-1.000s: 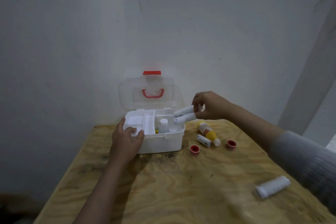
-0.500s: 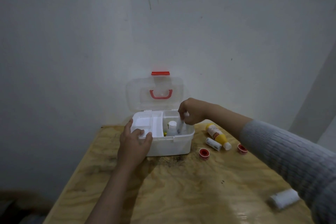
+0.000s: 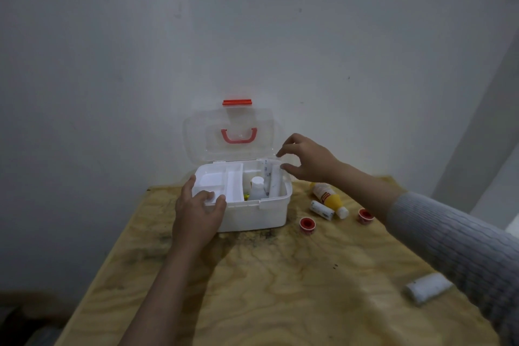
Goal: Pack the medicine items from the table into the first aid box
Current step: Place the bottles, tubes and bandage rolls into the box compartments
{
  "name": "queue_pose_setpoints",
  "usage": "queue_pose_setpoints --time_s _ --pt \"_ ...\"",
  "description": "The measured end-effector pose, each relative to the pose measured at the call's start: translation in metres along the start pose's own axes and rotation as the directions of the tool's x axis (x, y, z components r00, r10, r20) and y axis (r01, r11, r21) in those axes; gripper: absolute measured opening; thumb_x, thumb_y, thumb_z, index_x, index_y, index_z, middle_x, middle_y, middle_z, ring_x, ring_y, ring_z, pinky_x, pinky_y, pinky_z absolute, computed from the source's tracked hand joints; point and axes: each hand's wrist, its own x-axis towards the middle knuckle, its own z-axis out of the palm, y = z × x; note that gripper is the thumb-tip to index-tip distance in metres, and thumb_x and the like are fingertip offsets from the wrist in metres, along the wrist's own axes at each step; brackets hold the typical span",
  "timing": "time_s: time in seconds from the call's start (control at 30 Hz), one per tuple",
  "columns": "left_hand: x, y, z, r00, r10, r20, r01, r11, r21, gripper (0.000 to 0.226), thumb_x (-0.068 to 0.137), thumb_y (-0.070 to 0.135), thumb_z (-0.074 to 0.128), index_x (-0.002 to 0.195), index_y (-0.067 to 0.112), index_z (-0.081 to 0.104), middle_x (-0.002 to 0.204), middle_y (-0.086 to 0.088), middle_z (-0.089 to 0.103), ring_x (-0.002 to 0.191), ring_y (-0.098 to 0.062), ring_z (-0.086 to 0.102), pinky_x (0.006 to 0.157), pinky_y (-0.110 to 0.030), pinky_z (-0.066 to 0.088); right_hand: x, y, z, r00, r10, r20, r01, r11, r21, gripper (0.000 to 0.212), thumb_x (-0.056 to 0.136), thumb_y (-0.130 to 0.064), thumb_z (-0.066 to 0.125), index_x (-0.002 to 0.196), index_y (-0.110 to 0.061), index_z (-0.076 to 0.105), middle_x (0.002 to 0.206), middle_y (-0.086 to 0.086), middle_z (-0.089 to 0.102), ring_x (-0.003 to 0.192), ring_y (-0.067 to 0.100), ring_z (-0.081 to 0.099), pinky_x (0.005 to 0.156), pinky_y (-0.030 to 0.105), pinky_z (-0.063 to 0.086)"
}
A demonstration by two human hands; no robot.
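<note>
While left hand [image 3: 198, 212] grips first aid box [image 3: 252, 215] rim, right hand [image 3: 307, 157] hovers empty, fingers spread.

The white first aid box [image 3: 252, 213] stands at the far end of the desk with its clear lid [image 3: 229, 135] upright; its right compartment holds a white bottle [image 3: 257, 187] standing upright and two white tubes [image 3: 270, 177] leaning on the right wall. To its right lie a yellow bottle [image 3: 330, 199], a small white roll [image 3: 321, 210] and two red tape rolls [image 3: 307, 225]. A white bandage roll [image 3: 428, 288] lies well apart at the near right.
</note>
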Motion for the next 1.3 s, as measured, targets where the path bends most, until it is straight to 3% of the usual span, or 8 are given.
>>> queue_pose_setpoints --time_s 0.17,0.33,0.5,0.7,0.9,1.07,1.2,1.3 --pt "-0.001 0.002 -0.001 1.0 -0.003 0.001 0.003 1.0 0.004 0.039 0.087 0.04 0.058 0.11 0.009 0.067 0.155 0.003 0.029 0.138 -0.026 0.031 0.098 -0.049 0.045 -0.055 0.01 -0.018 0.997 0.047 -0.058 -0.044 0.998 0.047 0.024 0.083 -0.029 0.064 0.106 -0.023 0.067 0.109 0.003 0.059 0.097 0.016 0.057 0.077 0.034 0.051" --pt "-0.002 0.005 -0.001 1.0 -0.01 0.007 0.01 1.0 0.01 0.04 0.089 0.038 0.056 0.111 0.007 0.066 0.155 0.002 0.027 0.139 -0.025 0.029 0.101 -0.048 0.041 -0.139 0.034 -0.035 0.984 0.171 0.051 -0.175 0.981 0.084 0.019 0.079 -0.031 0.07 0.097 -0.027 0.069 0.097 -0.004 0.061 0.085 0.008 0.059 0.071 0.026 0.045" --pt "-0.001 0.003 -0.002 1.0 0.003 0.015 -0.003 1.0 0.005 0.04 0.089 0.038 0.056 0.11 0.006 0.067 0.156 0.002 0.027 0.14 -0.025 0.029 0.106 -0.047 0.037 -0.229 0.065 -0.044 0.89 0.411 0.195 -0.433 0.897 0.085 0.02 0.08 -0.03 0.07 0.1 -0.029 0.067 0.103 -0.005 0.06 0.09 0.005 0.059 0.07 0.019 0.048" --pt "0.001 0.0 -0.003 1.0 0.008 0.03 -0.007 1.0 -0.02 0.042 0.087 0.04 0.057 0.11 0.006 0.066 0.155 0.002 0.027 0.14 -0.026 0.031 0.109 -0.049 0.035 -0.305 0.08 -0.038 0.813 0.563 0.151 -0.583 0.785 0.21 0.03 0.083 -0.019 0.065 0.094 -0.046 0.059 0.108 -0.008 0.063 0.098 0.011 0.06 0.081 0.026 0.043" --pt "0.003 -0.003 -0.004 0.999 0.01 0.052 -0.009 1.0 -0.02 0.041 0.086 0.042 0.057 0.108 0.008 0.066 0.156 0.004 0.026 0.139 -0.027 0.033 0.109 -0.05 0.035 -0.32 0.07 -0.013 0.782 0.623 -0.009 -0.595 0.751 0.285 0.026 0.082 -0.013 0.067 0.097 -0.034 0.065 0.101 -0.006 0.066 0.099 0.013 0.059 0.084 0.025 0.041" --pt "0.003 -0.001 -0.005 0.998 0.009 0.066 -0.009 1.0 0.006 0.041 0.087 0.042 0.057 0.107 0.008 0.067 0.156 0.003 0.025 0.139 -0.028 0.032 0.11 -0.048 0.033 -0.307 0.055 -0.007 0.768 0.634 -0.088 -0.558 0.731 0.393 0.021 0.08 -0.016 0.069 0.096 -0.031 0.068 0.096 -0.011 0.067 0.092 0.008 0.061 0.075 0.014 0.04" --pt "0.003 0.0 -0.006 0.997 0.006 0.072 -0.007 1.0 0.013 0.042 0.088 0.042 0.056 0.109 0.008 0.066 0.156 0.002 0.025 0.139 -0.028 0.031 0.109 -0.049 0.034 -0.27 0.031 -0.013 0.801 0.582 -0.138 -0.429 0.72 0.546 0.024 0.081 -0.012 0.07 0.094 -0.032 0.067 0.095 -0.012 0.07 0.076 0.011 0.067 0.07 0.023 0.053" --pt "0.001 0.003 -0.006 0.998 0.004 0.066 -0.005 1.0 0.004 0.042 0.088 0.04 0.056 0.11 0.006 0.067 0.156 0.001 0.025 0.139 -0.028 0.032 0.108 -0.049 0.036 -0.232 0.011 -0.019 0.832 0.53 -0.163 -0.305 0.683 0.663 0.023 0.079 -0.004 0.071 0.092 -0.023 0.069 0.089 -0.01 0.071 0.07 0.015 0.07 0.069 0.027 0.055"
